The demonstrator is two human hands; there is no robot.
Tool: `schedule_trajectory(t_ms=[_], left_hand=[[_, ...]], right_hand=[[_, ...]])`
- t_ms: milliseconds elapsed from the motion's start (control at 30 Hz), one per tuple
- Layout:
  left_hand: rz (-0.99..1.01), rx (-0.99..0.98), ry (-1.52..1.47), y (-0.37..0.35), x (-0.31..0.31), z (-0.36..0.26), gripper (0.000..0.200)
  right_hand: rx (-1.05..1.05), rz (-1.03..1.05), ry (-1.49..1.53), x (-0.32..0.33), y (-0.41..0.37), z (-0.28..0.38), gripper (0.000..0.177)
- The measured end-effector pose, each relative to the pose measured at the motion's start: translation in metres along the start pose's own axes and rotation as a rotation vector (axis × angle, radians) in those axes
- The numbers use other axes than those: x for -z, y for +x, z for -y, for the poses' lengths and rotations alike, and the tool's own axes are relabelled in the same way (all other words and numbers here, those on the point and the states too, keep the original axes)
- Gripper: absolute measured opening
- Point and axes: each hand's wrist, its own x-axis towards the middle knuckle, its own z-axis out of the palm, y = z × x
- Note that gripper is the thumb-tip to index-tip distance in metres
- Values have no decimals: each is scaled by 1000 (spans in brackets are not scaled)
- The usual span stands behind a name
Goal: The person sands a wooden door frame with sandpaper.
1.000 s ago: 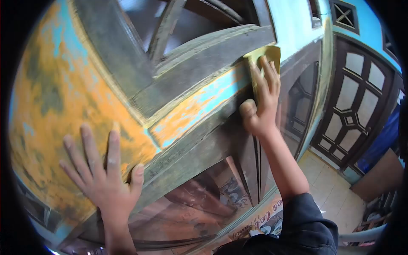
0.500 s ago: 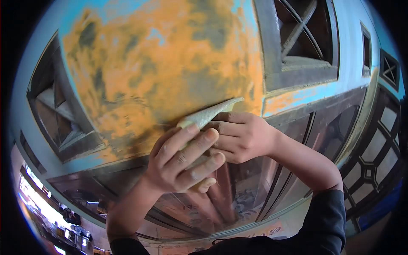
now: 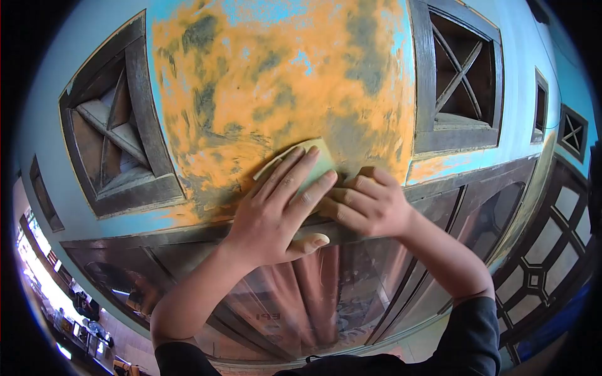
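Note:
My left hand (image 3: 273,216) lies with its fingers stretched out over a folded pale yellow-green sheet that looks like sandpaper (image 3: 323,164), pressing it on the patchy orange, grey and blue wall (image 3: 251,94). Its thumb points away to the right, below the sheet. Just right of the sheet, my right hand (image 3: 374,203) is closed, fingers curled toward the wall. What those fingers hold, if anything, is hidden. The wall is scuffed, with bare grey areas showing through orange.
Dark wooden vents with crossed bars flank the wall patch, one on the left (image 3: 119,119) and one on the right (image 3: 461,75). Below runs a dark wooden ledge (image 3: 182,233) over glass panes with a reddish curtain (image 3: 313,294) behind. A latticed door (image 3: 539,263) stands far right.
The sheet was tilted off the wall between both hands; now it lies against the wall under my left fingers, which have straightened. My right hand has come off its edge. The view has shifted slightly.

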Motion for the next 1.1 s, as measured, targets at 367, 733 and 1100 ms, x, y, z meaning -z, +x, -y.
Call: schedule_trajectory(t_ms=[367, 733, 1100], left_hand=[[234, -162, 312, 5, 12, 7, 40], [103, 85, 118, -7, 33, -39, 48], [145, 358, 607, -4, 14, 18, 101]], right_hand=[[-446, 27, 106, 38, 43, -38, 23], [-676, 102, 209, -3, 36, 8, 17], [-722, -24, 439, -7, 39, 26, 24]])
